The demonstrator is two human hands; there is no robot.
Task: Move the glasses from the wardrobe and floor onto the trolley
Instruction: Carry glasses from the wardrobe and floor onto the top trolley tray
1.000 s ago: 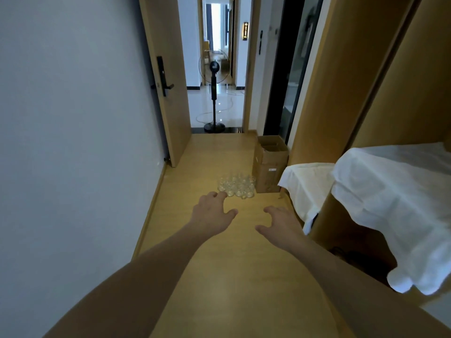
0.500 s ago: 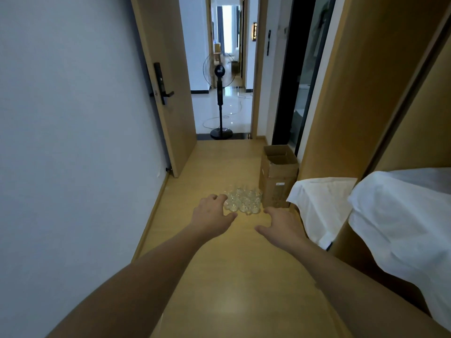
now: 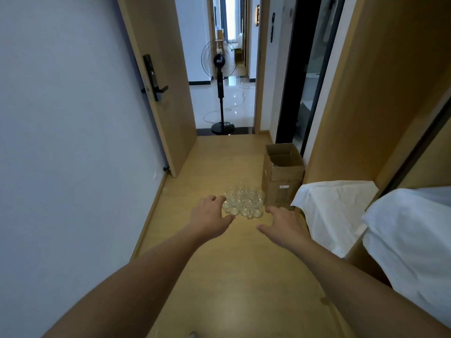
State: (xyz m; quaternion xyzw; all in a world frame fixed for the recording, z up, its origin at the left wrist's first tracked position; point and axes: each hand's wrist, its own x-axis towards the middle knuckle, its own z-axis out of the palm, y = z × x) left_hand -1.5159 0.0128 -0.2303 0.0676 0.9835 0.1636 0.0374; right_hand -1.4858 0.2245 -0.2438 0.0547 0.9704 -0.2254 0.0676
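Clear glasses on floor; hands empty.

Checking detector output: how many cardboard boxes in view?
1. The cardboard box stands open on the floor, right of the glasses, against the wooden panel. White cloths may hide others.

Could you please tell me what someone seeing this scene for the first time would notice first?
Two bare arms stretch forward down a narrow corridor, the left hand and right hand open and empty, reaching toward a cluster of clear glasses on the wooden floor. An open cardboard box stands just right of the glasses. Beyond the open door, a black pedestal fan stands in the bright hallway, and white cloth drapes at the right edge.
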